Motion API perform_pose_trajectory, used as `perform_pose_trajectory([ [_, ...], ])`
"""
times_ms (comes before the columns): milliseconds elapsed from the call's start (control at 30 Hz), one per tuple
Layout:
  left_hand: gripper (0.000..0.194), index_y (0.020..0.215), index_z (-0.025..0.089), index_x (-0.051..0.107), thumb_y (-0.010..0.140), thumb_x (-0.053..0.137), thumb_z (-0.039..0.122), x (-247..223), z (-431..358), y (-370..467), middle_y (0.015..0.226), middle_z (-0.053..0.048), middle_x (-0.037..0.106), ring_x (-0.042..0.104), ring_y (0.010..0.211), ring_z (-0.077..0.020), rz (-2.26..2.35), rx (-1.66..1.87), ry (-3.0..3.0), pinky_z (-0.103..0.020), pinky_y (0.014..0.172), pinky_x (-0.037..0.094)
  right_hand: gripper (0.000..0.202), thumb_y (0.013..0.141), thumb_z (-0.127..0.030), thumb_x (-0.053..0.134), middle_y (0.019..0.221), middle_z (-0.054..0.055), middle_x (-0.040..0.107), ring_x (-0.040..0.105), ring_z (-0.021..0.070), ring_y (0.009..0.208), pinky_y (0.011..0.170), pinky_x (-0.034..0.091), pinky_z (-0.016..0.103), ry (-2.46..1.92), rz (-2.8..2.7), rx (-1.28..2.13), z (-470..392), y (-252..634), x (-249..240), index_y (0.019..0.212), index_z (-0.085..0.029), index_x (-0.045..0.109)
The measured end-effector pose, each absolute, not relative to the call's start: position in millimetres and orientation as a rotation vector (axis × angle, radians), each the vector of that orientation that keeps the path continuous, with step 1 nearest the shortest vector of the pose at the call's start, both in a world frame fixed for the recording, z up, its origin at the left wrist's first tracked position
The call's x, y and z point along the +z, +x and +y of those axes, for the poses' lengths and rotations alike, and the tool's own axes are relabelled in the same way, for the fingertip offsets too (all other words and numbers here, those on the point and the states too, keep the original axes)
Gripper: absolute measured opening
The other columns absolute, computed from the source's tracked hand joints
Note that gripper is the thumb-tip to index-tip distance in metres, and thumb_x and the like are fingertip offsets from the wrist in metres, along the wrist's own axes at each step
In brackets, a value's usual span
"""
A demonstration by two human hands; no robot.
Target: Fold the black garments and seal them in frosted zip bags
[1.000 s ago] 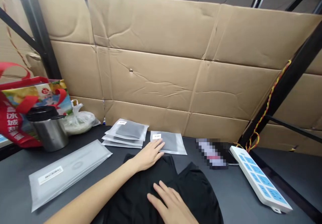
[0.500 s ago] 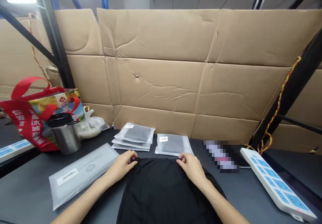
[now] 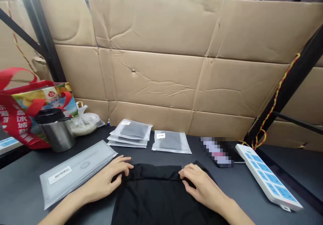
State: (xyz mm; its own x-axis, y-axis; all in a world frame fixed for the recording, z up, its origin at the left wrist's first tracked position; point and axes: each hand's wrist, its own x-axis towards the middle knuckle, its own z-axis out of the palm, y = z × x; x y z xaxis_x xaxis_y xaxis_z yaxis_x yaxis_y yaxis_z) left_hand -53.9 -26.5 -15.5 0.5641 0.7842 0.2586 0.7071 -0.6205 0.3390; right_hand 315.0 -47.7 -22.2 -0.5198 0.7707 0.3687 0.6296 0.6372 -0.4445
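A black cloth garment (image 3: pixel 161 201) lies on the dark table in front of me, its far edge turned over into a flat band. My left hand (image 3: pixel 111 176) rests at the left end of that band, fingers stretched out and thumb apart, the fingertips touching the cloth. At the band's right end, my right hand (image 3: pixel 199 184) has its fingers curled down on the fabric, pinching it. The garment's near part runs out of view at the bottom. Beside my left forearm are flat frosted plastic bags (image 3: pixel 78 171) with a barcode label.
Behind the garment lie stacked frosted bags (image 3: pixel 131 130) and a single bag (image 3: pixel 171 142). A steel cup (image 3: pixel 58 134), red tote bag (image 3: pixel 22 117) and tied plastic bag (image 3: pixel 84 122) stand left. To the right are a blurred-out object (image 3: pixel 218 152) and a power strip (image 3: pixel 270 178). Cardboard (image 3: pixel 156 73) walls the back.
The garment's far edge has been turned over toward me into a band. My left hand has loosened from its pinch and spread its fingers. The view has tilted down slightly.
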Motion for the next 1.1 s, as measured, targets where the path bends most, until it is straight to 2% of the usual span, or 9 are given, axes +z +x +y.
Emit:
perform_pose_trajectory([
  [133,0.037,0.117,0.024,0.057,0.091,0.034,0.011,-9.3,-20.6,-32.7,0.131,-0.002,0.058,0.040,0.132,-0.0206,1.284,0.735,2.701,-0.044,0.113,0.027,0.012,0.089,-0.024,0.049,0.093,0.003,0.064,0.058,0.0204,0.090,0.083,0.046,0.034,-1.151,-2.205,0.345,-50.0,315.6,-22.2,0.094,-0.026,0.060],
  [267,0.049,0.141,0.032,0.039,0.096,0.036,0.014,-3.3,-23.7,-9.0,0.144,0.002,0.045,0.030,0.138,-0.0205,1.028,0.484,2.883,-0.048,0.116,0.018,0.016,0.093,-0.034,0.045,0.088,0.004,0.063,0.059,0.0200,0.081,0.076,0.047,0.033,-1.363,-1.914,0.235,-32.9,333.8,-29.3,0.090,-0.025,0.058],
  [400,0.048,0.144,0.037,0.029,0.099,0.041,0.026,-13.1,-29.1,-6.6,0.149,0.002,0.036,0.029,0.139,-0.0216,0.994,0.323,2.926,-0.049,0.115,0.021,0.022,0.085,-0.042,0.056,0.081,0.004,0.064,0.059,0.0228,0.075,0.069,0.047,0.035,-1.648,-1.795,0.164,-10.3,357.9,-45.9,0.093,-0.022,0.060],
  [533,0.047,0.145,0.040,0.026,0.100,0.039,0.029,-21.7,-26.9,-12.4,0.150,0.002,0.033,0.027,0.139,-0.0235,1.061,0.253,2.922,-0.052,0.112,0.023,0.015,0.085,-0.036,0.056,0.074,0.002,0.063,0.059,0.0208,0.071,0.065,0.046,0.032,-1.634,-1.869,0.236,-3.2,360.9,-48.2,0.081,-0.023,0.063],
  [700,0.046,0.145,0.036,0.028,0.101,0.038,0.030,-13.0,-24.8,6.6,0.150,0.001,0.034,0.022,0.141,-0.0253,1.019,0.348,2.961,-0.055,0.115,0.011,0.013,0.092,-0.031,0.049,0.095,0.004,0.061,0.057,0.0210,0.093,0.083,0.045,0.034,-1.325,-1.972,0.124,-26.3,348.4,-25.3,0.095,-0.025,0.060],
  [800,0.047,0.146,0.037,0.023,0.101,0.035,0.033,-12.3,-24.9,22.6,0.151,0.003,0.031,0.023,0.141,-0.0244,0.890,0.256,2.936,-0.052,0.115,0.014,0.013,0.093,-0.025,0.045,0.095,0.003,0.060,0.057,0.0197,0.091,0.082,0.045,0.033,-1.267,-2.202,0.212,-45.9,345.7,-18.1,0.095,-0.026,0.058],
  [933,0.045,0.145,0.036,0.029,0.101,0.036,0.035,-10.8,-28.4,29.2,0.151,0.002,0.034,0.024,0.140,-0.0253,0.859,0.228,2.848,-0.050,0.114,0.018,0.009,0.089,-0.031,0.053,0.093,0.002,0.062,0.058,0.0198,0.087,0.082,0.046,0.033,-1.431,-2.275,0.446,-66.3,352.5,-10.2,0.095,-0.025,0.058],
  [1000,0.041,0.139,0.033,0.041,0.099,0.040,0.037,-1.4,-36.8,26.5,0.147,0.000,0.040,0.030,0.138,-0.0253,0.905,0.244,2.773,-0.047,0.113,0.022,0.026,0.080,-0.037,0.065,0.103,0.002,0.063,0.058,0.0214,0.096,0.086,0.046,0.033,-1.511,-2.245,0.631,-76.0,358.9,-0.6,0.102,-0.027,0.056],
  [1100,0.026,0.111,0.027,0.061,0.089,0.057,0.039,17.5,-60.2,17.8,0.120,-0.001,0.061,0.055,0.114,-0.0211,0.996,0.193,2.619,-0.033,0.101,0.041,0.055,0.061,-0.033,0.081,0.130,0.003,0.055,0.050,0.0267,0.119,0.098,0.042,0.034,-1.544,-2.344,0.914,-91.2,365.4,14.7,0.109,-0.030,0.055],
])
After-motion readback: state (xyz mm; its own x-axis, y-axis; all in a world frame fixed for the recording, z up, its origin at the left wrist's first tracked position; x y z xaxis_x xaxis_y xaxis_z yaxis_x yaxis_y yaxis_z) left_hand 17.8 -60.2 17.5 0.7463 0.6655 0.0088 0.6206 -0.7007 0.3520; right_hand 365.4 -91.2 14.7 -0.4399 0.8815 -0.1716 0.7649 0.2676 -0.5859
